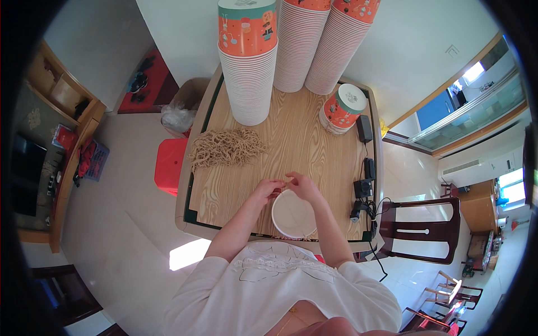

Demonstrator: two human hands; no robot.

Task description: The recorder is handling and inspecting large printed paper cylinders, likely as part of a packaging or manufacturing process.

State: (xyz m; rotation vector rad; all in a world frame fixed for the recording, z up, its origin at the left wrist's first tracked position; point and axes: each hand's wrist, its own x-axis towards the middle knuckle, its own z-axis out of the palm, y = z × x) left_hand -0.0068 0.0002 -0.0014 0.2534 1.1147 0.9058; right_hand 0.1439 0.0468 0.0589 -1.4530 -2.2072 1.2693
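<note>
A round paper bucket stands near the front edge of the table, its pale inside facing up. At its far rim my left hand is closed, fingertips pinched together. My right hand is closed beside it, thumb and finger pinched just above the same rim. Whatever is between the fingertips is too small to make out. Beyond my left hand lies a loose heap of beige twisted cords.
Tall nested stacks of paper buckets rise at the far side. A short upside-down stack stands at the right. Black power adapters and cables line the right edge. A red stool and a dark chair flank the wood-grain table.
</note>
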